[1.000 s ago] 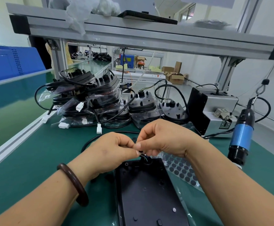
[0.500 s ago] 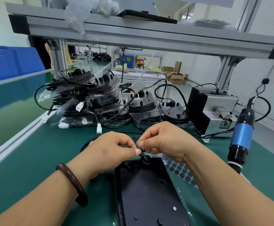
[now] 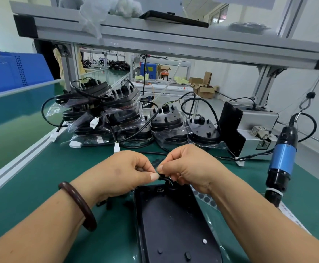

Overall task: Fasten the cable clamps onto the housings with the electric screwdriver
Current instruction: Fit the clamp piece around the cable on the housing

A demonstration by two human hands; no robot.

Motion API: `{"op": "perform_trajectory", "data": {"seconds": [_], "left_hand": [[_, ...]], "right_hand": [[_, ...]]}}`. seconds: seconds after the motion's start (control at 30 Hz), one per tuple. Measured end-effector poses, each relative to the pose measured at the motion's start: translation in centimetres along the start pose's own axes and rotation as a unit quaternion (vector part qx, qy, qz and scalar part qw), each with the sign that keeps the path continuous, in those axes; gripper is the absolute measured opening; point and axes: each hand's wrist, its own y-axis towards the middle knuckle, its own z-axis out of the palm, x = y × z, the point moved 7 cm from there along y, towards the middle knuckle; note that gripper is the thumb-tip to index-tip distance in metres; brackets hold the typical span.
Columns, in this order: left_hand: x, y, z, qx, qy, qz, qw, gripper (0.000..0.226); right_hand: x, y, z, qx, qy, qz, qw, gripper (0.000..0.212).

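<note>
A black plastic housing point(image 3: 173, 224) lies flat on the green mat in front of me. A black cable point(image 3: 166, 179) comes out of its far end. Just above that end, my left hand point(image 3: 124, 173) and my right hand point(image 3: 189, 166) meet, and both pinch the cable between thumb and fingertips. Whether a clamp sits on the cable there is hidden by the fingers. The blue and black electric screwdriver point(image 3: 282, 164) hangs tip down at the right, untouched.
Stacks of bagged black housings point(image 3: 101, 114) with cables and white connectors fill the back of the bench. A grey screw feeder box point(image 3: 253, 131) stands at the back right. A sheet of round black pads point(image 3: 204, 198) lies right of the housing. An aluminium shelf frame point(image 3: 173, 44) spans overhead.
Both hands have stayed at the cable exit, with small finger shifts on the cable. The housing has not visibly moved and the screwdriver hangs as before.
</note>
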Motion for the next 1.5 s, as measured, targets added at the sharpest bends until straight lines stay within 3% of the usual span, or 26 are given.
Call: {"op": "perform_trajectory", "data": {"seconds": [0.2, 0.4, 0.6, 0.77, 0.93, 1.03, 1.13, 1.2, 1.23, 1.3, 1.4, 1.5], "left_hand": [[-0.1, -0.2, -0.1, 0.008, 0.007, -0.004, 1.0, 0.008], [-0.9, -0.2, 0.2, 0.039, 0.032, 0.027, 0.998, 0.008], [-2.0, -0.6, 0.4, 0.018, 0.183, 0.034, 0.982, 0.011], [-3.0, -1.3, 0.6, 0.006, 0.342, 0.063, 0.938, 0.02], [-3.1, -1.4, 1.4, -0.03, 0.413, 0.057, 0.908, 0.041], [-2.9, -0.9, 1.3, -0.056, 0.404, 0.05, 0.911, 0.036], [-2.6, -0.7, 1.0, -0.045, 0.38, 0.047, 0.923, 0.036], [-2.6, -0.6, 1.1, -0.039, 0.381, 0.053, 0.922, 0.041], [-2.6, -0.6, 1.2, -0.036, 0.383, 0.055, 0.921, 0.043], [-2.7, -0.6, 1.3, -0.034, 0.387, 0.054, 0.92, 0.045], [-2.7, -0.7, 1.3, -0.031, 0.396, 0.051, 0.916, 0.044], [-2.8, -0.7, 1.5, -0.027, 0.401, 0.053, 0.914, 0.045]], "right_hand": [[0.4, -0.4, -0.3, 0.042, -0.094, -0.024, 0.994, 0.016], [-0.1, -0.7, -0.1, 0.089, -0.082, -0.049, 0.991, 0.001], [0.2, -0.7, -0.2, 0.085, -0.166, -0.08, 0.979, 0.01], [0.6, -0.9, 0.2, 0.07, -0.235, -0.108, 0.963, 0.008], [0.8, -1.1, 0.3, 0.056, -0.284, -0.123, 0.949, 0.009], [0.7, -1.2, 0.4, 0.054, -0.277, -0.131, 0.95, 0.015], [0.7, -1.3, -1.0, 0.066, -0.183, -0.111, 0.975, 0.011], [0.0, -0.6, -5.3, -0.052, -0.1, -0.074, 0.991, 0.01], [-0.9, -0.3, -8.1, -0.142, -0.094, -0.046, 0.984, 0.012], [-2.7, -0.1, -12.2, -0.266, -0.207, 0.022, 0.941, 0.021], [-5.0, 0.9, -13.4, -0.252, -0.405, 0.125, 0.87, 0.032], [-6.2, 1.6, -13.0, -0.206, -0.474, 0.166, 0.84, 0.039]]}}
